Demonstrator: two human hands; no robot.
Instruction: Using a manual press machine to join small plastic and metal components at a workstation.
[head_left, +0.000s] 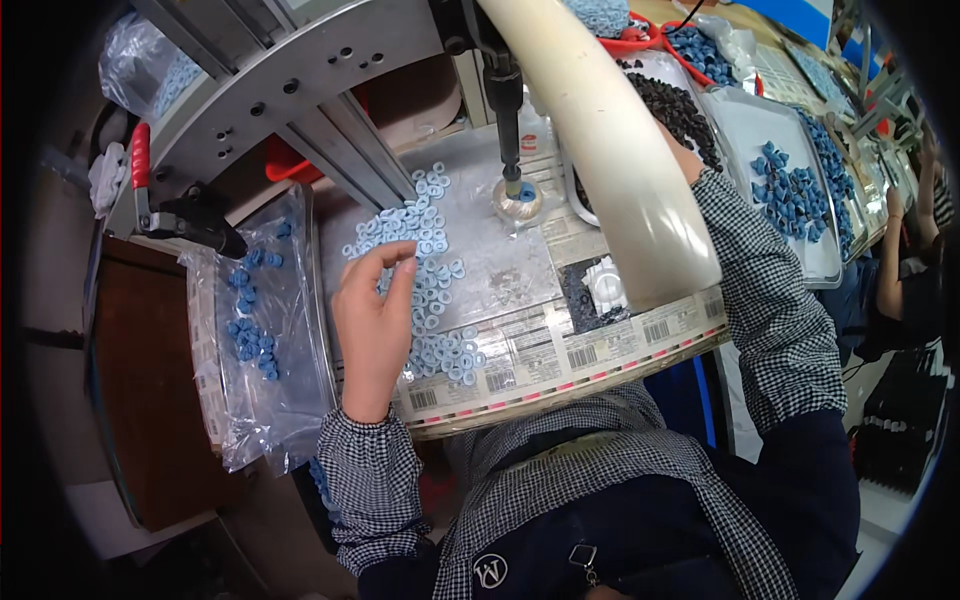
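Note:
My left hand [372,318] is over the light-blue rings [430,300] scattered on the work table. Its thumb and index finger meet in a pinch, and whatever may be between them is too small to make out. My right hand [682,158] is mostly hidden behind a thick cream-coloured tube [640,170]; only its edge shows, beside a tray of small dark brown pieces [678,108]. Between the hands, a vertical press rod [509,130] comes down to a round metal seat [517,203], where a small blue piece [526,191] sits.
A grey metal frame [300,75] arches over the table's far left, with a red-handled clamp [140,160] beside it. Blue pieces lie on a plastic-lined tray [290,330] at left. Another white tray [740,130] holds blue parts at right. A person's arm [890,250] is at far right.

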